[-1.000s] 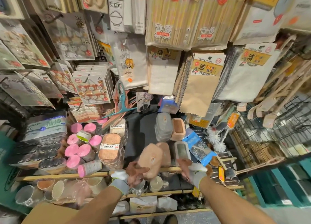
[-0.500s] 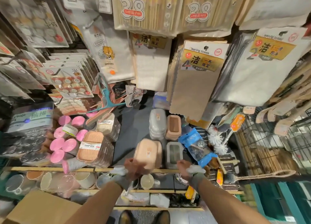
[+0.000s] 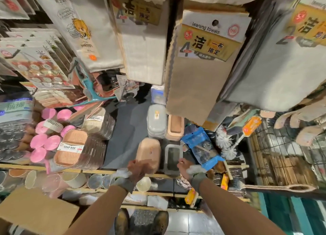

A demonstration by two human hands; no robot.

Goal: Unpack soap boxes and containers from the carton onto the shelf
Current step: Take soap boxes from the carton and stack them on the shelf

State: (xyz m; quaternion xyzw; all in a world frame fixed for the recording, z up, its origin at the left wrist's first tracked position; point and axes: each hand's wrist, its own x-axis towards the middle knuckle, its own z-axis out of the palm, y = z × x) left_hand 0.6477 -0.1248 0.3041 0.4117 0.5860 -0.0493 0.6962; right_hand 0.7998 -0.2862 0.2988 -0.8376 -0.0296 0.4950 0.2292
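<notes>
Head view: I am looking down past both forearms at a crowded shop shelf [image 3: 127,129]; motion blur softens the hands.
Landmark: the peach container [image 3: 149,153], lying lid up on the shelf's dark board at its front edge.
Left hand [image 3: 139,169]: at the near end of the peach container, fingers curled onto that end and holding it.
Right hand [image 3: 183,167]: just right of the peach container, against the near right corner of the grey tub [image 3: 172,157]. I cannot tell whether it grips the tub or only touches it.
Beside: the grey tub stands open, just beside the peach container's right flank.
Behind: a stack of grey lidded containers [image 3: 156,120] and an open peach tub [image 3: 174,127], side by side past the peach container's far end.
Left: across a strip of dark board, stacks of packs labelled SOAP BOX [image 3: 70,150], with pink lids [image 3: 39,140] beyond them.
Right: past the grey tub, a blue packet [image 3: 201,146] of metal scourers.
Carton [image 3: 35,211]: below and well left of the peach container, outside my left forearm; its inside does not show.
Above: packs of cleaning towels [image 3: 202,67] hang over the peach container's far side.
</notes>
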